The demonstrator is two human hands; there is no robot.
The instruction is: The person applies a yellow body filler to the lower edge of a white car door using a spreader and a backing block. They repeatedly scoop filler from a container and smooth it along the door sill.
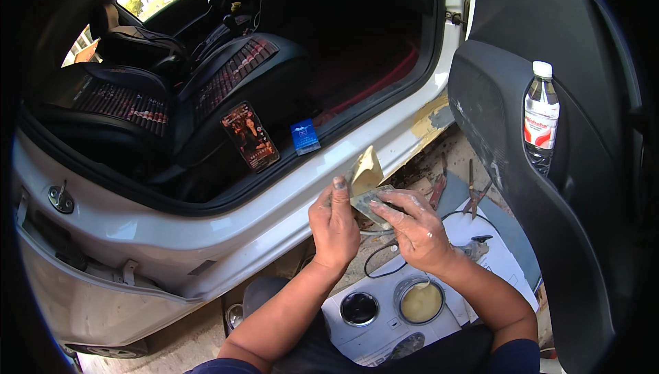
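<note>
White car (pixel 226 238), its bodywork cut off by the dark fisheye rim; the footwell's depth is lost in shadow. The black door panel (pixel 511 96) stands open at right, bounding my working space. The patterned seat (pixel 240 75) lies inside, beyond the sill. A white sheet (pixel 511 264) is partly covered by my right forearm. My left hand (pixel 333 228) holds its thumb up beside the paste-coated piece (pixel 366 170), near the sill; overlap hides its curled fingers, so I cannot tell whether they clamp it. My right hand (pixel 419 230) pinches the grey plate (pixel 371 204) between thumb and fingers. A bottle (pixel 541 130) sits in the door pocket. The tin of beige paste (pixel 397 298) adjoins my forearm, beside the dark round tin (pixel 360 309). Beyond lie pliers (pixel 475 199); on the sill's inner side, a blue packet (pixel 305 137).
</note>
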